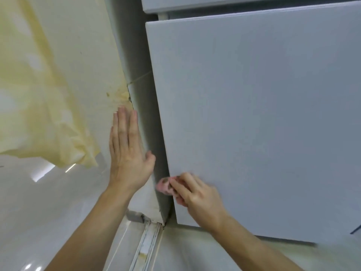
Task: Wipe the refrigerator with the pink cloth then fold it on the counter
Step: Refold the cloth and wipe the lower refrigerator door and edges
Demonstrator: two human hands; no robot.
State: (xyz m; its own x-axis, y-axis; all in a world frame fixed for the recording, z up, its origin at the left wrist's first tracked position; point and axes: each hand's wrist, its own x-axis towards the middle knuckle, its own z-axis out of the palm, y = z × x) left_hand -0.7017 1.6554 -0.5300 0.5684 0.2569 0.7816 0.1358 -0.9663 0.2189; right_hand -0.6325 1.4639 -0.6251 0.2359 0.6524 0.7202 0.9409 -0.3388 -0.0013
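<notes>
The grey refrigerator (254, 114) fills the right of the head view, its lower door reaching almost to the floor. My right hand (195, 194) is shut on the pink cloth (164, 185), a small crumpled wad with dark smudges, pressed against the door's lower left edge. My left hand (128, 149) lies flat with fingers together and thumb out, against the refrigerator's left side next to the pale wall. Most of the cloth is hidden under my fingers.
A yellowish curtain (45, 98) hangs at the left over the pale wall. Glossy grey floor tiles (48, 212) lie below, with a sliding-door track (148, 243) running toward the refrigerator's bottom corner. The counter is not in view.
</notes>
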